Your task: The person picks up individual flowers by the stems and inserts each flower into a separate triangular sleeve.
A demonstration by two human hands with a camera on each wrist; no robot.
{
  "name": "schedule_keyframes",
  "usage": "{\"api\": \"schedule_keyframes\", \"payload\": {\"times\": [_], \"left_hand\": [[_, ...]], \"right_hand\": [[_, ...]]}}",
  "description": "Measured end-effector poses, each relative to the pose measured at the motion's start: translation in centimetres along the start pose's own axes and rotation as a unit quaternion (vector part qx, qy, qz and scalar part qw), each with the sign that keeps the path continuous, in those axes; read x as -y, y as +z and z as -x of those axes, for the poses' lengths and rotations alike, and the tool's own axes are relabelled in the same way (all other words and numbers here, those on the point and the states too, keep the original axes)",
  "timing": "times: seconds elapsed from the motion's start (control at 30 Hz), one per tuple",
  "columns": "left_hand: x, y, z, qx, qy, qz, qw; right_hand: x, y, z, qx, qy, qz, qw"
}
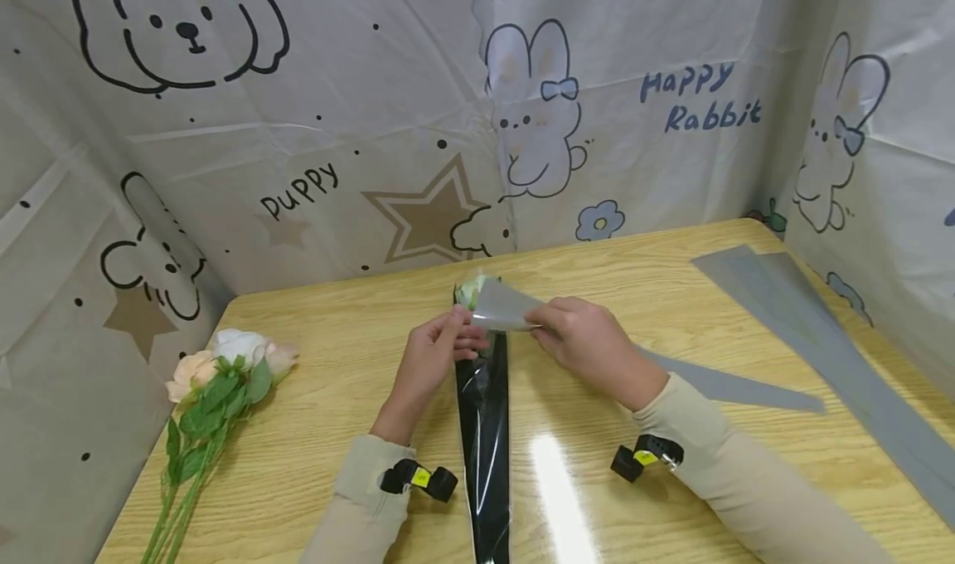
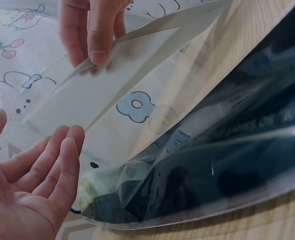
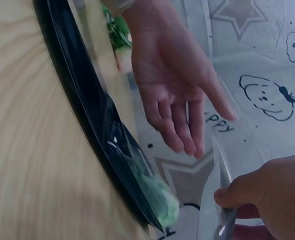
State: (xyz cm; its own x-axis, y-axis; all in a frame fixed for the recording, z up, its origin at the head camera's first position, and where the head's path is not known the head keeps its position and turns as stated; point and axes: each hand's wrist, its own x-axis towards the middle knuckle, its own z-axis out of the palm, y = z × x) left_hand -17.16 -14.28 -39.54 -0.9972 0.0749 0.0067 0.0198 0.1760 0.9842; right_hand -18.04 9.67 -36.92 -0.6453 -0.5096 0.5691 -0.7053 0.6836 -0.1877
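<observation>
A long black flower sleeve (image 1: 483,431) with a clear front lies upright down the middle of the table, a pale green-white rose (image 1: 470,292) at its top end. My right hand (image 1: 589,344) pinches a translucent grey flower sleeve (image 1: 501,305) between thumb and fingers. This grey sleeve crosses over the top of the black one, and its narrow tail (image 1: 739,381) runs out right under my wrist. My left hand (image 1: 440,340) hovers by the rose, palm turned up and fingers loosely bent; in the left wrist view its fingertips (image 2: 70,137) are close to the grey sleeve's edge.
Two more grey sleeves (image 1: 836,357) lie overlapped along the table's right side. At the left rests a bunch of artificial roses (image 1: 242,347) in white and peach, with green stems. A printed cloth (image 1: 418,116) hangs behind and beside the wooden table (image 1: 358,464).
</observation>
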Motion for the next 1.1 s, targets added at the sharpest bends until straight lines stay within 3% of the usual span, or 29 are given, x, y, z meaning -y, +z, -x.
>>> {"api": "schedule_keyframes", "payload": {"times": [0.23,0.53,0.7,0.87,1.1], "left_hand": [[0.4,-0.1,-0.2,-0.005,-0.016,-0.011,0.9998],[0.6,0.0,0.1,0.014,-0.025,-0.025,0.9993],[0.7,0.2,0.1,0.025,-0.019,-0.043,0.9986],[0.9,0.4,-0.1,0.044,-0.007,-0.092,0.9948],[0.8,0.4,0.0,0.027,-0.009,-0.157,0.9872]], "right_hand": [[1.4,0.9,0.3,0.022,-0.047,-0.006,0.9986],[1.3,1.4,0.6,0.066,-0.081,-0.002,0.9946],[1.0,1.7,0.7,0.069,-0.075,0.009,0.9947],[0.8,1.8,0.7,0.079,-0.061,0.023,0.9947],[0.6,1.8,0.8,0.084,-0.048,0.028,0.9949]]}}
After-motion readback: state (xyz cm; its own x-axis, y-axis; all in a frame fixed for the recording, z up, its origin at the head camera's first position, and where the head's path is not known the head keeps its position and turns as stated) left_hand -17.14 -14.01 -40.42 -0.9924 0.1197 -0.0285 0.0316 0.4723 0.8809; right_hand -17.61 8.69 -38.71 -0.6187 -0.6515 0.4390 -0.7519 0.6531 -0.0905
